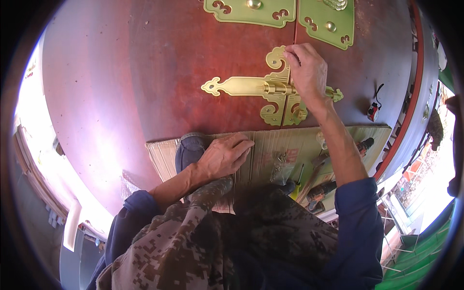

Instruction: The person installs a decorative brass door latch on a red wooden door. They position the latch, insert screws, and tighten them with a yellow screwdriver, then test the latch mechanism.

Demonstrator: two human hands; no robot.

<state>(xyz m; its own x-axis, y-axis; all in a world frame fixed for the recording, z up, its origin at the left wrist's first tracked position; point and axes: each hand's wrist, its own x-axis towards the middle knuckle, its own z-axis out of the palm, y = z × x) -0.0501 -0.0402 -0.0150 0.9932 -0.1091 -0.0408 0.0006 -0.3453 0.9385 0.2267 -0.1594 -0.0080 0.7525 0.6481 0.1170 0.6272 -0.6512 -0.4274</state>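
Note:
A gold-coloured ornamental door latch lies across the seam between two reddish-brown wooden panels. It has scrolled plates and a sliding bolt. My right hand is over the latch's right half, with thumb and fingertips pinched beside the upper scroll. Whatever is between those fingertips is too small or hidden to make out. My left hand rests low by my shoe, over the cardboard, its fingers loosely bent and apart, with nothing seen in them.
Greenish-gold plates with round knobs sit farther up. A tape measure lies on the right panel. On the cardboard are a clear bag of small metal parts, a screwdriver and a power drill. Green sheeting is at lower right.

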